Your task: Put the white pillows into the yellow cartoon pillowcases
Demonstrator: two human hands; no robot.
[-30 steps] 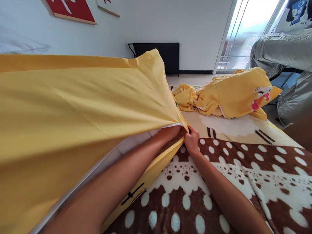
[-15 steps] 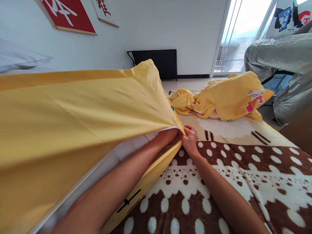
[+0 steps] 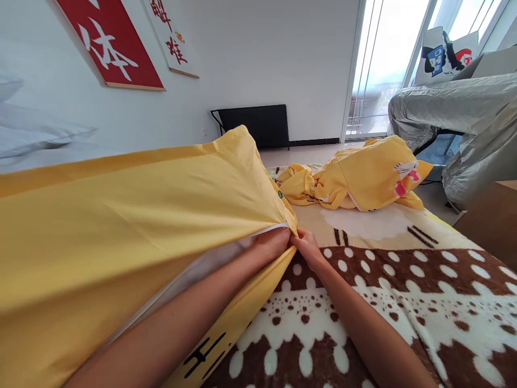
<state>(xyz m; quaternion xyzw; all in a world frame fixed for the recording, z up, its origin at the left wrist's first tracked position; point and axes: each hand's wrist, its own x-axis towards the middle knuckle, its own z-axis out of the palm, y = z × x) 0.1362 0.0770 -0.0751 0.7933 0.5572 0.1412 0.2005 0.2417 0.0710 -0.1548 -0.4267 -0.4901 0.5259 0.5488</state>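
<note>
Head view: a brown-and-white spotted blanket [image 3: 379, 280] is spread across the bed. At left, a yellow cover [image 3: 153, 226] is drawn taut, its long opening along the near side. Creases are seen to converge on the gripped end; a skewed, bunched corner could be caused by this one-sided pull. A yellow bundle [image 3: 367, 172] is seen lying beyond, on the blanket, well apart from the hands. Within the opening, white padding [image 3: 212, 264] is exposed; if it is not caught by the grip, slipping or folding inside the cover is judged possible. The left hand [image 3: 277, 241] is tucked into the opening; its fingers are hidden, so whether anything is pinched cannot be told. By the right hand [image 3: 307, 249], cloth is pinched at the end of the opening, fingers pressed together. White edging [image 3: 269, 229] is stretched there; stitches could be strained by harder pulling, and the corner lost if the pinch is loosened.
</note>
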